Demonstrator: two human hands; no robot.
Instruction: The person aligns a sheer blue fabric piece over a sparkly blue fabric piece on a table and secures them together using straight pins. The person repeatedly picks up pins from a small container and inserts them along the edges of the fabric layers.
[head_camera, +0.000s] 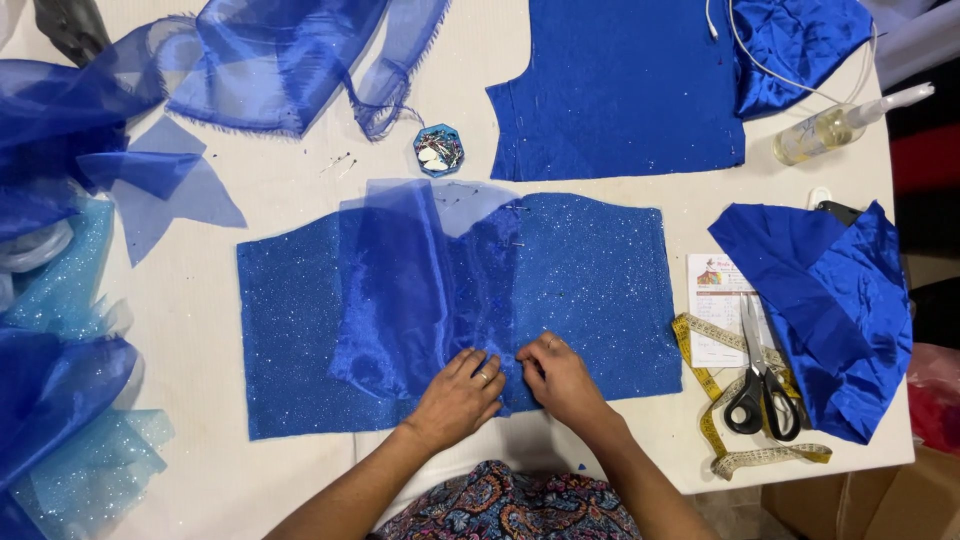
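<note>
Both hands, left hand (458, 392) and right hand (560, 378), are pinching together the sheer blue organza panel (400, 290) over glittery blue fabric (590, 280); black-handled scissors (760, 385) lying right.

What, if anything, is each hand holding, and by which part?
Both the left hand and the right hand pinch the sheer blue organza at its lower edge, against the glittery blue fabric panel. Nothing is lifted.

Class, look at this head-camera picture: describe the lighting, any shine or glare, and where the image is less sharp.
Head view: lighting is even and soft, with faint shadows under both hands; the glitter fabric sparkles and the satin piece shows mild sheen, with no harsh glare; the centre is sharp, while the table edges curve slightly from lens distortion.
</note>
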